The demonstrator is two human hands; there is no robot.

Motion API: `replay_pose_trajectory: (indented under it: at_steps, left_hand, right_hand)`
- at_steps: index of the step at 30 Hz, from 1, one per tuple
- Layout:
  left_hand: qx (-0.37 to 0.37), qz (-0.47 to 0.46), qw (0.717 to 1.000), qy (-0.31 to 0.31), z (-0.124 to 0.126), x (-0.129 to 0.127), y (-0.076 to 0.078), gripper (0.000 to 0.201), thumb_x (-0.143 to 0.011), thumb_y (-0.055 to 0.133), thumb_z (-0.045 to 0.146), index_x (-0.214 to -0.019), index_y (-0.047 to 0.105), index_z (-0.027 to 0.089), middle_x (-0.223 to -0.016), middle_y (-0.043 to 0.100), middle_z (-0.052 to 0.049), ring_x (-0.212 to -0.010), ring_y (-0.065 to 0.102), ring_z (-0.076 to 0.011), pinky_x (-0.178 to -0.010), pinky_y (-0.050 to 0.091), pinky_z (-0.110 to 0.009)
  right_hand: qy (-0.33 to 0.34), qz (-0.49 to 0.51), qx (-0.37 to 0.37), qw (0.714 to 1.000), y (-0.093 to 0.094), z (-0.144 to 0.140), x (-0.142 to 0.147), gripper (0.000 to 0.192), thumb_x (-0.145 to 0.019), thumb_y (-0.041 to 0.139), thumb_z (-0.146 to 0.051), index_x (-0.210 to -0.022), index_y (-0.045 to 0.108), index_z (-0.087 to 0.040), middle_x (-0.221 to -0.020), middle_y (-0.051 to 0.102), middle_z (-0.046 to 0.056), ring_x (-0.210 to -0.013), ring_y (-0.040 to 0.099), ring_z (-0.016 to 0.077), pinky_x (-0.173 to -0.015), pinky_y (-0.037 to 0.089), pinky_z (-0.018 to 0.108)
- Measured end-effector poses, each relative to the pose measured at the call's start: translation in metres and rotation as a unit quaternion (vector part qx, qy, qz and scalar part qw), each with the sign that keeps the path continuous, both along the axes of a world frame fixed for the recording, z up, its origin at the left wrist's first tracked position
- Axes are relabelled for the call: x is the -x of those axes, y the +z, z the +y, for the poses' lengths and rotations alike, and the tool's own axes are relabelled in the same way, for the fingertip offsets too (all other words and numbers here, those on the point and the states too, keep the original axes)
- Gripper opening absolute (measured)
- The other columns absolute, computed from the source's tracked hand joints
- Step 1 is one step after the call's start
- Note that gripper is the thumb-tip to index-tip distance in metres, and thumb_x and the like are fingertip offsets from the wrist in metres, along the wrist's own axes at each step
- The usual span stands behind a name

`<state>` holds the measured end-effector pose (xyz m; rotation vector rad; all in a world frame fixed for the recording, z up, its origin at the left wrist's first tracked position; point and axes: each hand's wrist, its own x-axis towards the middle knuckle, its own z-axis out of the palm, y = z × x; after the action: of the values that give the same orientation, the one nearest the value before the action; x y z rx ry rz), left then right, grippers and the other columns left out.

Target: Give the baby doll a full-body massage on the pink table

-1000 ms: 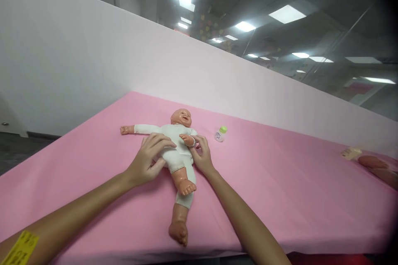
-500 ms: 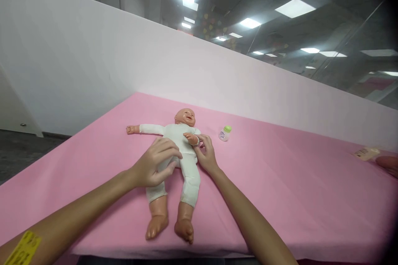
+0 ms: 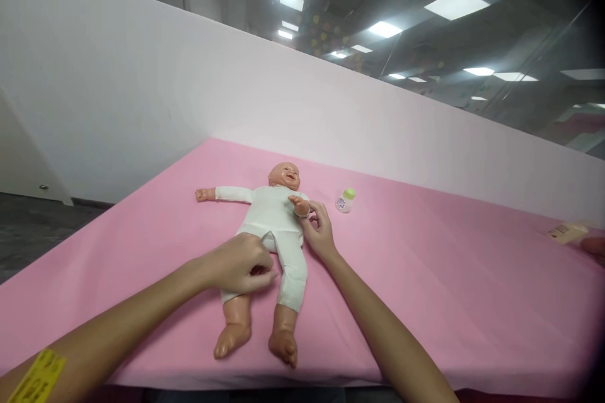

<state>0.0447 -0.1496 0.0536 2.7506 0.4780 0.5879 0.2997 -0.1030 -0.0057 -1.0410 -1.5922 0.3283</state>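
A baby doll [image 3: 276, 209] with a white cloth body and bare plastic head, hands and feet lies on its back, head toward the wall. My right hand [image 3: 320, 231] is closed around the doll's bent forearm near its wrist, at the side of the torso. Above the doll's upper leg, my left hand [image 3: 242, 262] has its fingers curled in and the thumb stretched toward the other leg. A gap shows between thumb and fingers; the curled fingertips are hidden, so I cannot make out what they hold, if anything. The doll's other arm reaches out sideways, untouched.
A small clear bottle [image 3: 345, 201] with a green cap stands right of the doll's head. The pink-covered table [image 3: 425, 277] meets a white partition [image 3: 283, 101] behind. At the far right lie a pale labelled item [image 3: 566, 232] and part of a flesh-coloured object [image 3: 594, 247].
My left hand has moved slightly down toward the doll's legs, and its fingers have curled in. My right hand stays at the doll's forearm. The whole view has shifted slightly.
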Motion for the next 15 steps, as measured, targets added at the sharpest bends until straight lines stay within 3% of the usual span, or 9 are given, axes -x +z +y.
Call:
replay_pose_trajectory:
  at_steps: [4, 6, 9, 15]
  left_hand:
    - [0.046, -0.096, 0.993, 0.048, 0.008, -0.007, -0.004, 0.018, -0.094, 0.055, 0.023, -0.081, 0.068, 0.022, -0.074, 0.068, 0.0, -0.063, 0.056, -0.0135, -0.064, 0.042, -0.028]
    - [0.069, -0.15, 0.982, 0.093, 0.014, -0.011, -0.004, 0.017, -0.096, 0.054, 0.026, -0.097, 0.071, 0.023, -0.084, 0.071, 0.0, -0.07, 0.06, -0.0154, -0.068, 0.046, -0.029]
    - [0.06, -0.205, 0.964, 0.159, 0.028, -0.01, -0.003, 0.019, -0.094, 0.054, 0.026, -0.105, 0.07, 0.023, -0.093, 0.073, -0.002, -0.08, 0.064, -0.0183, -0.073, 0.049, -0.031]
    - [-0.002, -0.213, 0.935, 0.284, 0.075, 0.035, -0.01, 0.025, -0.092, 0.053, 0.03, -0.11, 0.069, 0.021, -0.11, 0.073, -0.006, -0.103, 0.065, -0.0255, -0.095, 0.05, -0.039]
  right_hand:
    - [0.017, 0.021, 0.009, 1.0, 0.001, 0.0, -0.003, 0.025, -0.097, 0.061, -0.034, -0.121, 0.065, -0.026, -0.127, 0.064, 0.009, -0.115, 0.061, 0.0243, -0.088, 0.053, 0.037]
    - [0.027, 0.026, 0.007, 0.999, 0.001, 0.0, -0.003, 0.025, -0.097, 0.061, -0.033, -0.121, 0.064, -0.026, -0.127, 0.064, 0.009, -0.116, 0.061, 0.0245, -0.089, 0.054, 0.037]
    - [0.031, 0.022, 0.005, 0.999, 0.0, 0.0, -0.003, 0.025, -0.097, 0.06, -0.032, -0.121, 0.065, -0.026, -0.126, 0.064, 0.009, -0.117, 0.061, 0.0247, -0.09, 0.055, 0.038]
    - [0.038, 0.015, -0.011, 0.999, -0.005, 0.004, -0.009, 0.031, -0.089, 0.06, -0.022, -0.119, 0.068, -0.025, -0.128, 0.06, 0.01, -0.123, 0.059, 0.026, -0.096, 0.055, 0.042]
